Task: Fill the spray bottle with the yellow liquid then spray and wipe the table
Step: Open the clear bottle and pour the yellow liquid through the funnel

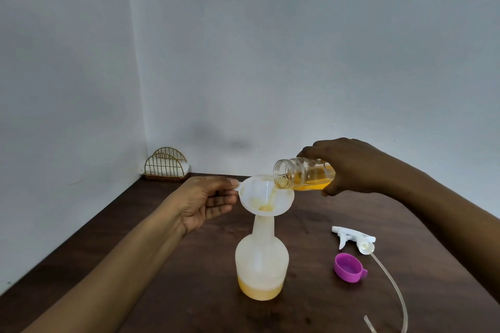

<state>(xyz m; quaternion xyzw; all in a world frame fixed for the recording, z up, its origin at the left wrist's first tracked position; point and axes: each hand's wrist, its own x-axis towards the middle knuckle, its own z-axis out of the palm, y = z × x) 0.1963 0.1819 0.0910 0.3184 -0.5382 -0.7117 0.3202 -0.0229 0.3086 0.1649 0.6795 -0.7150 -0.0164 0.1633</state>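
Note:
A translucent white spray bottle stands upright on the dark wooden table, with a shallow layer of yellow liquid at its bottom. A white funnel sits in its neck. My left hand pinches the funnel's tab at its left rim. My right hand grips a clear bottle tipped on its side, and yellow liquid runs from its mouth into the funnel. The white spray head with its long tube lies on the table to the right.
A purple cap lies open side up beside the spray head. A gold wire holder with white napkins stands in the far left corner against the pale walls. The table's left edge meets the wall.

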